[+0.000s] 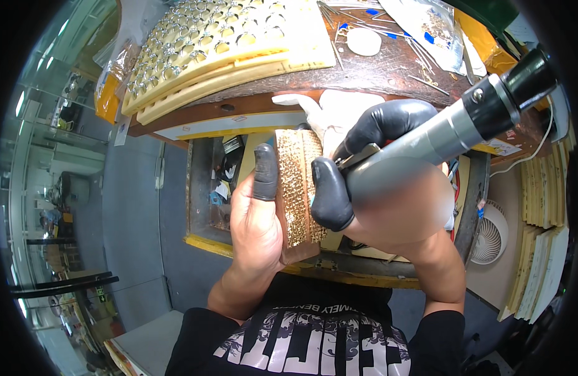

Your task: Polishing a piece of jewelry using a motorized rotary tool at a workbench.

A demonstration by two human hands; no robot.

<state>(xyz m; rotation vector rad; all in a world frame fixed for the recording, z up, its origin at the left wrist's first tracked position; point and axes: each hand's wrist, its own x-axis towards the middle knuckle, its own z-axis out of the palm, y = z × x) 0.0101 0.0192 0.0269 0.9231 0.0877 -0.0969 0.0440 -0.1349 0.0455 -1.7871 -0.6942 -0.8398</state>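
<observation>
My left hand (256,222), a black finger cot on its thumb, is closed around a brass wire brush (295,194). The brush stands lengthwise, its gold bristles up and its brown back showing at the lower end. In my right hand (395,200) is a thick grey rotary handpiece (427,139) with a black rear end pointing to the upper right. Black cots cover the right thumb and a finger, which pinch near the slim front of the tool. Those fingertips sit against the right side of the bristles. The tool's tip is hidden from me.
Yellow trays (270,59) of silvery rings lie on the wooden bench (258,89) at the back left. A white round piece (364,41) and thin metal rods lie to their right. An open drawer (207,241) holds tools below my hands. A white fan (489,232) stands at right.
</observation>
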